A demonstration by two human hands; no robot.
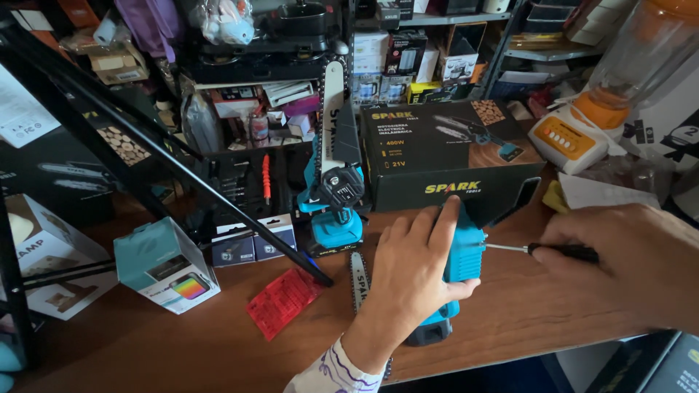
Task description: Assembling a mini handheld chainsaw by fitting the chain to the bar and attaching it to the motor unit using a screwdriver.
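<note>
My left hand [417, 266] presses down on a teal cordless mini chainsaw body [461, 251] that lies on the wooden table [531, 306]. My right hand [633, 262] grips a black-handled screwdriver [564, 252], whose thin metal shaft reaches left and touches the side of the teal body. A loose chainsaw guide bar with chain [358, 280] lies on the table just left of my left hand. A second teal mini chainsaw [335, 189] stands upright behind it, bar pointing up.
A dark chainsaw box [444, 156] stands behind the hands. A teal-and-white small box [166, 266], two small dark packets [251, 244] and a red card [282, 300] lie at left. A black tripod leg [182, 164] crosses diagonally. An orange-and-white blender [582, 124] stands at right. Cluttered shelves fill the back.
</note>
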